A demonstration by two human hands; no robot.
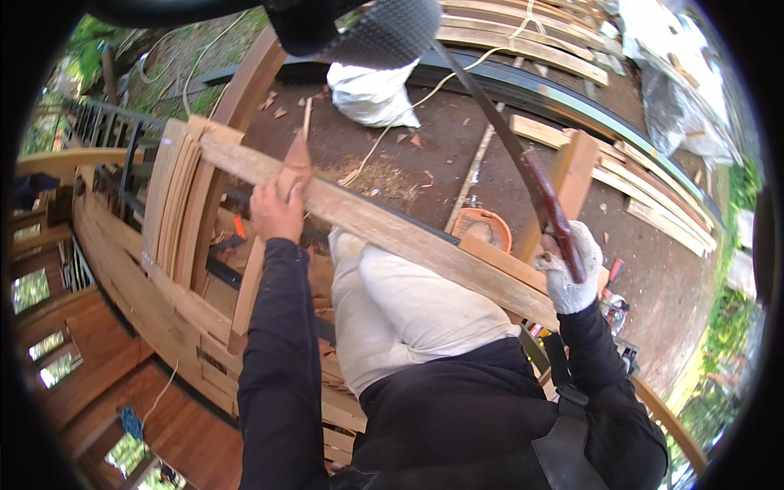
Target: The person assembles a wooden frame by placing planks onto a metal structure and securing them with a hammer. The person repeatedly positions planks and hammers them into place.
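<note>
My bare left hand [278,206] is closed around a narrow wooden stake [297,157] with a tapered, pointed reddish end. The stake slants across a long, weathered plank [392,233] that runs in front of my thighs. On the right, my gloved right hand [572,265] grips the dark red handle of a machete [545,181]. Its long, narrow blade is raised and angles up and to the left, away from the stake. The blade's upper end goes out of sight behind a dark textured object at the top of the view.
Several boards [175,196] lean at the left, beside a brown post [237,94]. An orange bucket [483,227] stands beyond the plank. Near a white sack [374,94], wood chips litter the dirt. Stacked lumber [645,192] lies at right, and a cord crosses the ground.
</note>
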